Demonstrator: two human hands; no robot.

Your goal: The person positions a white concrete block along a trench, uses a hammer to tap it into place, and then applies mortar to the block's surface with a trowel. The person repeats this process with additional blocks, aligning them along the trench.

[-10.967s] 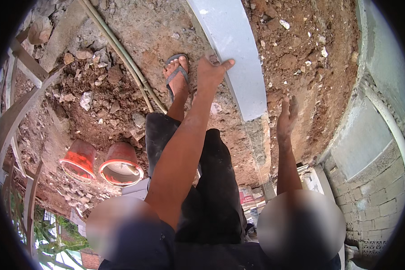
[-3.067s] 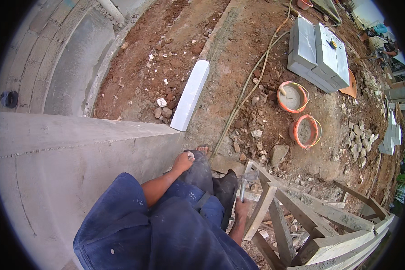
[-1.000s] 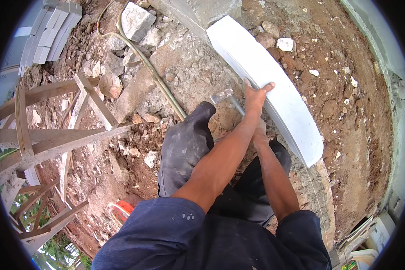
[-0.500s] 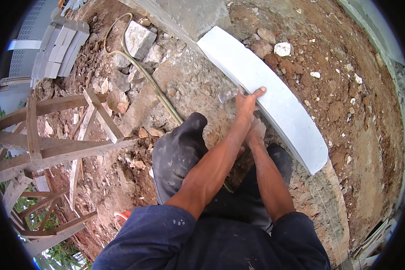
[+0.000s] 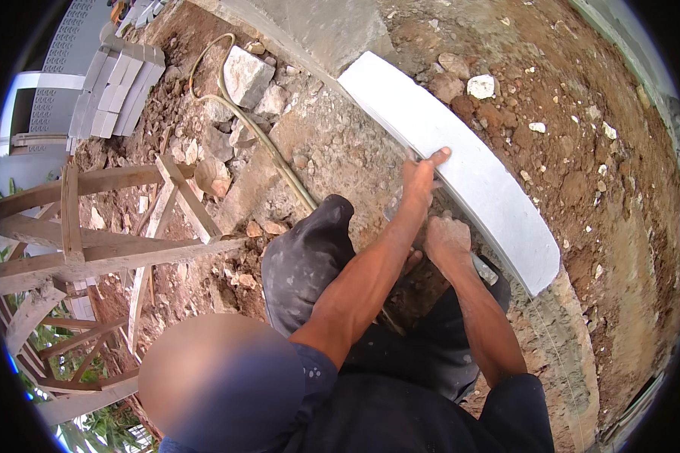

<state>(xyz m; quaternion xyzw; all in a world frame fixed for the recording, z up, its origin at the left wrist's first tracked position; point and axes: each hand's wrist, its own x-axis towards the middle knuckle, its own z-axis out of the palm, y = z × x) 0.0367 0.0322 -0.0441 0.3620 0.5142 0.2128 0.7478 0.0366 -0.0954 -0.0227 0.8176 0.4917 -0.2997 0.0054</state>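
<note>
1. Pulled back since the earlier frame: the right hand (image 5: 447, 240), with the hammer (image 5: 483, 269), now sits apart from the left hand (image 5: 421, 175) and closer to the person.
2. Reddish, stony ground (image 5: 619, 332) spreads under everything, rubble scattered over it.
3. Wooden framing (image 5: 70, 219) stands at the left, its beams crossing.
4. One long white block (image 5: 461, 151) lies diagonally right of centre, its far end against a concrete slab (image 5: 347, 34), its near end at a grey mortar strip (image 5: 563, 332).
5. Pale grey blocks (image 5: 117, 94) are stacked at upper left.
6. Near a large stone (image 5: 247, 77), a hose (image 5: 281, 163) runs towards the dark-trousered knee (image 5: 306, 272).
7. Half open, the left hand has hold of the white block's near edge, thumb on top, fingers along the side; some fingertips are hidden.
8. Curled tight, the right hand's fingers wrap the hammer's handle; its head is mostly hidden behind the left forearm.
</note>
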